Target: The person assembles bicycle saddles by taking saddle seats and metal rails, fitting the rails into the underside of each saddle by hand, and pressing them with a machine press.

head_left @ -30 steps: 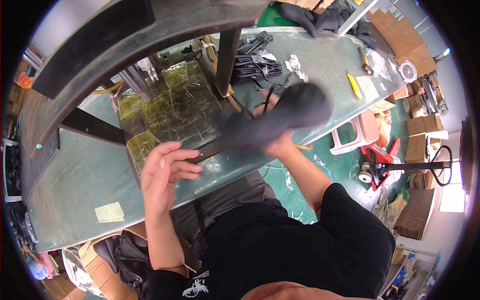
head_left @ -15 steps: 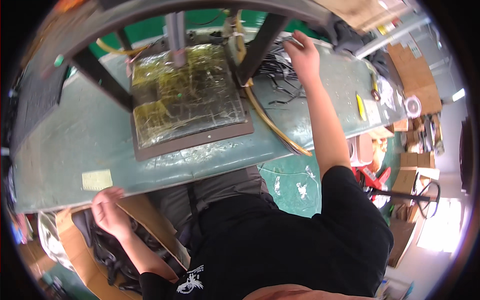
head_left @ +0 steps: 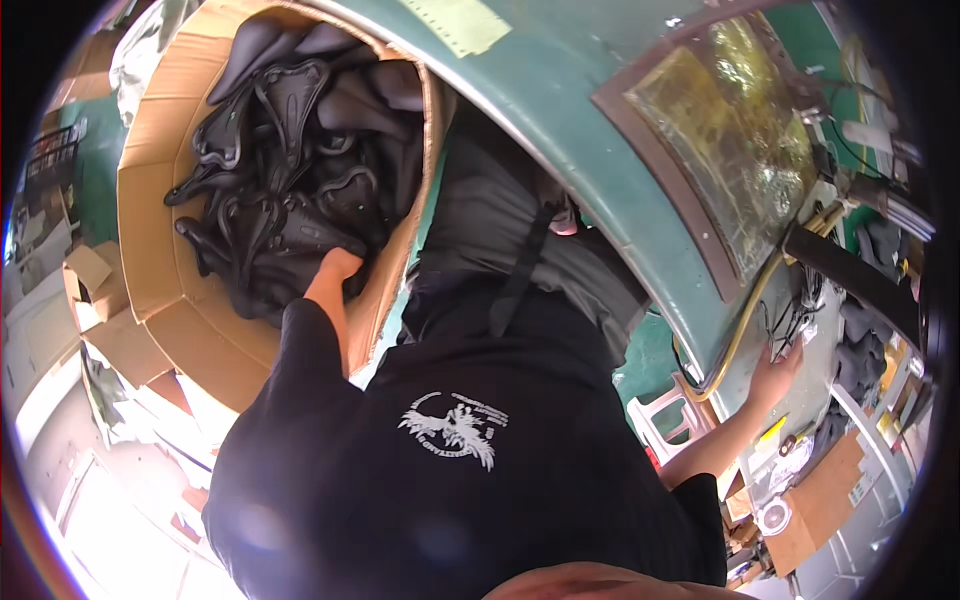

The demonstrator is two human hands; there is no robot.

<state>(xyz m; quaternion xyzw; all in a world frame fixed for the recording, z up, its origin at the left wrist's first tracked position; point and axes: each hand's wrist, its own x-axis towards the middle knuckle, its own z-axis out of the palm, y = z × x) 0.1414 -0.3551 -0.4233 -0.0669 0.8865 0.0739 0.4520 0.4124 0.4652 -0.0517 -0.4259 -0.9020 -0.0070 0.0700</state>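
Matte black saddle-shaped pieces (head_left: 292, 115), some showing hollow, rimmed undersides, lie heaped in an open cardboard box (head_left: 160, 220); left hand (head_left: 343, 264) among them, fingers hidden, grip cannot be told. Right hand (head_left: 776, 376) at thin black rods (head_left: 791, 325) on green surface (head_left: 560, 130), finger closure unclear. Black shirt (head_left: 400, 520) bears a white emblem (head_left: 450, 435) with small lettering; pale slip (head_left: 460, 25), marks illegible.

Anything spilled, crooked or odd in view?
No clear spill or breakage shows. The black saddle-shaped pieces lie jumbled at mixed angles in the open brown cardboard box, by the left hand; the yellowish clear film on the brown flat plate looks wrinkled, not smooth.
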